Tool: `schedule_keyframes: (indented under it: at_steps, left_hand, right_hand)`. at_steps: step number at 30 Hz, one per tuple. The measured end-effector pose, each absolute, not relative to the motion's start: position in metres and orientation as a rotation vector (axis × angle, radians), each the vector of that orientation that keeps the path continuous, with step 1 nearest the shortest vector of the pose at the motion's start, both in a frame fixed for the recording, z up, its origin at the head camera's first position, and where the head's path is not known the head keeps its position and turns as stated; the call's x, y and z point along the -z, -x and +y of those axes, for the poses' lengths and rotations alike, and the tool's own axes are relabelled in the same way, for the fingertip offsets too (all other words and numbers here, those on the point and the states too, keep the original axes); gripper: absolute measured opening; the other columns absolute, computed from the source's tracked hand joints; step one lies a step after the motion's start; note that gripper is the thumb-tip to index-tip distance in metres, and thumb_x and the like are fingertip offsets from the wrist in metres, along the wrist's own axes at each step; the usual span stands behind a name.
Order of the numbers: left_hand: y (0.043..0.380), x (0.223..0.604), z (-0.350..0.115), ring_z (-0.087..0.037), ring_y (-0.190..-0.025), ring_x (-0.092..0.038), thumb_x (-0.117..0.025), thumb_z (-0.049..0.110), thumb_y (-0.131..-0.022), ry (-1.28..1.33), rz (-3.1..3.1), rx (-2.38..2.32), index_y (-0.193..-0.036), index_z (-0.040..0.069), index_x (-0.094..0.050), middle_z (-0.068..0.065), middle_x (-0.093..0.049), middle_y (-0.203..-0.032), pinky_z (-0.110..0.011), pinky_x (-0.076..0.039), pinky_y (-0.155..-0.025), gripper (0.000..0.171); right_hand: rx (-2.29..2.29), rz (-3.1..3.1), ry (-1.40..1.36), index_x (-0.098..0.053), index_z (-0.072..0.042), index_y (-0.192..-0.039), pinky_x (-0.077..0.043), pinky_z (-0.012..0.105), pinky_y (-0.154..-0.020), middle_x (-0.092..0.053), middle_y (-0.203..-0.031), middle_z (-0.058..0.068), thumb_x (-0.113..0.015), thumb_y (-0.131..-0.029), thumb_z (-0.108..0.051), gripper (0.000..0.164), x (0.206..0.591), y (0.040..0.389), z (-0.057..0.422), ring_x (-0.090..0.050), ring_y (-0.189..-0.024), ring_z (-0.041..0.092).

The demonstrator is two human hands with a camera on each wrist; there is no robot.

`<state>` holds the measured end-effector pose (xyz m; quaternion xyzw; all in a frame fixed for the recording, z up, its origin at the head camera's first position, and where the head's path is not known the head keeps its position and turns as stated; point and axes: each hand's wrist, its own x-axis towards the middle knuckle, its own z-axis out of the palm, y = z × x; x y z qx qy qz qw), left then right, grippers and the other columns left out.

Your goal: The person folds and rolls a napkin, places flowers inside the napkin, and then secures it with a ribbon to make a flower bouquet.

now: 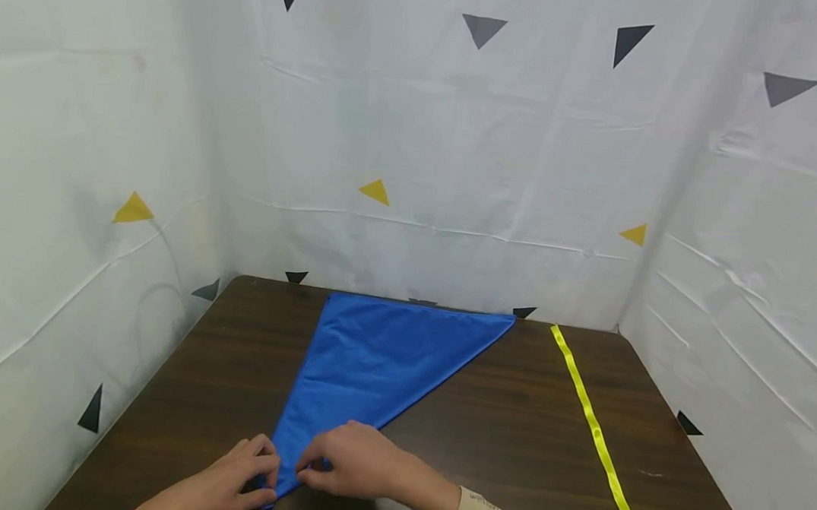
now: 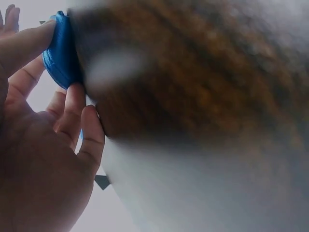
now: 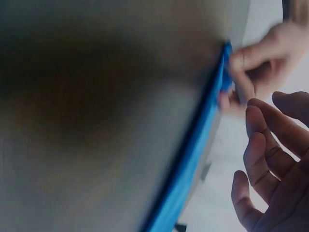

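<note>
A blue cloth (image 1: 370,360), triangular in outline, lies on the dark wooden table with its narrow corner toward me. My left hand (image 1: 227,479) is at that near corner. In the left wrist view, its thumb and fingers pinch a rounded fold of the blue cloth (image 2: 63,53). Just right of it, my right hand (image 1: 358,458) hovers over the cloth's slanted edge, fingers loosely bent. The right wrist view shows this right hand (image 3: 273,164) with nothing between its fingers, beside the long blue edge (image 3: 188,169).
A yellow ribbon (image 1: 595,430) runs lengthwise along the right part of the table (image 1: 510,442). White sheets with black, grey and yellow triangles (image 1: 133,208) enclose the table at the back and both sides.
</note>
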<state>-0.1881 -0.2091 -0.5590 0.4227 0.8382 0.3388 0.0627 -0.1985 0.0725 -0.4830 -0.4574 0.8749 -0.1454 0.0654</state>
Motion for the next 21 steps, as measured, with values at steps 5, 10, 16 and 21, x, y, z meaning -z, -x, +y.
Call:
schedule_keyframes:
  at_steps: [5,10,16,21]
  left_hand:
    - [0.188,0.554,-0.21,-0.002,-0.098,-0.042,-0.07,0.03,-0.106,-1.282,2.5,-1.048,-0.096,0.033,-0.059,0.012,-0.046,-0.116,-0.024,-0.041,-0.075,0.015]
    - [0.179,0.531,-0.204,-0.005,-0.097,-0.042,-0.068,0.026,-0.107,-1.294,2.512,-1.021,-0.096,0.026,-0.059,0.007,-0.048,-0.115,-0.023,-0.041,-0.074,0.015]
    - [0.173,0.524,-0.2,-0.002,-0.094,-0.039,-0.068,0.031,-0.107,-1.085,2.542,-0.949,-0.094,0.026,-0.057,0.011,-0.046,-0.113,-0.024,-0.038,-0.073,0.018]
    - [0.173,0.523,-0.2,-0.003,-0.09,-0.038,-0.072,0.033,-0.105,-0.958,2.546,-0.898,-0.096,0.028,-0.054,0.009,-0.043,-0.105,-0.024,-0.038,-0.071,0.021]
  right_hand:
    - [0.308,2.613,1.383,-0.08,-0.043,-0.121,-0.05,0.025,-0.091,-0.075,-0.111,-0.031,-0.069,-0.105,-0.047,0.02,0.498,0.186,0.053,-0.061,-0.094,-0.019]
    - [0.285,2.608,1.337,-0.078,-0.044,-0.128,-0.052,0.035,-0.097,-0.075,-0.114,-0.029,-0.069,-0.105,-0.047,0.025,0.5,0.178,0.046,-0.063,-0.098,-0.016]
    - [0.267,2.633,1.315,-0.079,-0.045,-0.125,-0.053,0.044,-0.102,-0.075,-0.105,-0.029,-0.069,-0.105,-0.045,0.022,0.501,0.174,0.04,-0.062,-0.09,-0.015]
    - [0.268,2.603,1.285,-0.079,-0.044,-0.125,-0.053,0.056,-0.108,-0.077,-0.106,-0.028,-0.069,-0.105,-0.044,0.022,0.505,0.173,0.035,-0.066,-0.096,-0.013]
